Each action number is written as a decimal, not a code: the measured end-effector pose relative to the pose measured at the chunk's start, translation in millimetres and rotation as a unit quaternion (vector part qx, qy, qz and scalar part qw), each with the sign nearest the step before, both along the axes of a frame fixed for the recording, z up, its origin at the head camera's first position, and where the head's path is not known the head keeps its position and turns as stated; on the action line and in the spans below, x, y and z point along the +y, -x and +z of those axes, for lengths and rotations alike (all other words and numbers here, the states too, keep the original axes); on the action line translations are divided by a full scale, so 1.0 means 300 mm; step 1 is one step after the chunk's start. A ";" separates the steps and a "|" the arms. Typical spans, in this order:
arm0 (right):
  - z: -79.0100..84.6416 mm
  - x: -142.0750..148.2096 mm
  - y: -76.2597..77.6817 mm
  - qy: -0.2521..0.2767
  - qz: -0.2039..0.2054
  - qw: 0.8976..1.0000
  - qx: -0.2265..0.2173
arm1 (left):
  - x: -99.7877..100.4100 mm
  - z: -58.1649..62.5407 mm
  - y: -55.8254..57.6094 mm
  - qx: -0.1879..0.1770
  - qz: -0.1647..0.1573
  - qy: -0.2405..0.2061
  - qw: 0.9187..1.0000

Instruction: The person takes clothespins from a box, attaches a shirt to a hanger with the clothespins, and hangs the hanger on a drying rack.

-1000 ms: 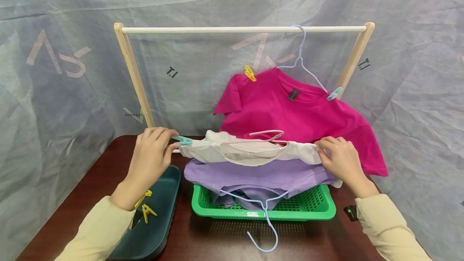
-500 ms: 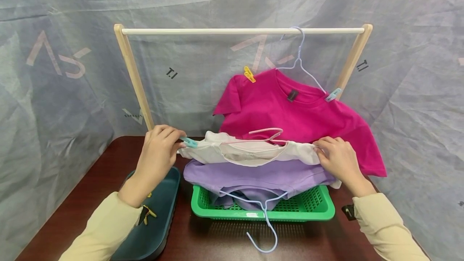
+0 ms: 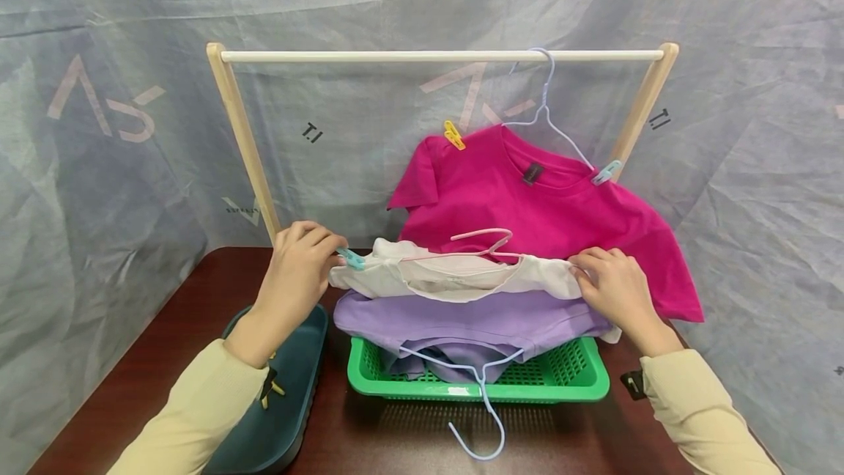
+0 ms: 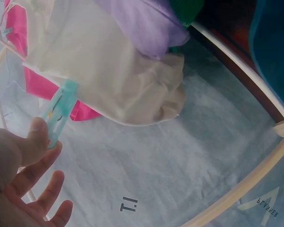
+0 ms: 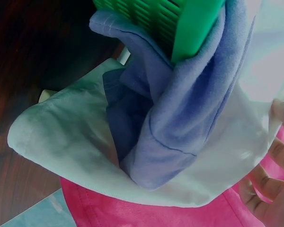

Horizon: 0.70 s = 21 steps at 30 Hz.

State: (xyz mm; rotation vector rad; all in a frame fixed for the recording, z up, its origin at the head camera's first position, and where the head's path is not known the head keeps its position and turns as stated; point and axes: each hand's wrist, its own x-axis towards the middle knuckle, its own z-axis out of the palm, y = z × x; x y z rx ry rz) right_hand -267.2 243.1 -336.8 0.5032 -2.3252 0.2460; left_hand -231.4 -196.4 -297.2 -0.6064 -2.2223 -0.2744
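Between thumb and forefinger my left hand pinches a light-blue clothespin, whose jaws lie at the edge of the white shirt's shoulder. The white shirt has a pink hanger in its neck, with the hook leaning up and back. My right hand pinches the shirt's other shoulder between thumb and fingers. Below it a purple shirt drapes over the green basket, and a lilac hanger pokes out of its neck toward me.
Behind, a magenta shirt hangs from the rack's white rail, with a yellow clothespin and a blue clothespin on its shoulders. A dark teal tray holding yellow clothespins stands at left, partly under my left forearm.
My left hand has shifted right with the light-blue clothespin, bringing it further onto the white shirt's left shoulder. My right hand stays at the other shoulder.
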 end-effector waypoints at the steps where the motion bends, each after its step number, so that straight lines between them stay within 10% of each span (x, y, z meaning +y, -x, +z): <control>1: 0.000 -0.001 0.001 0.000 0.000 1.000 0.000 | 0.001 0.001 -0.001 -0.002 0.001 0.003 1.000; 21: -0.003 0.001 0.010 0.005 -0.003 1.000 -0.008 | 0.005 -0.016 0.011 -0.020 0.018 0.085 0.996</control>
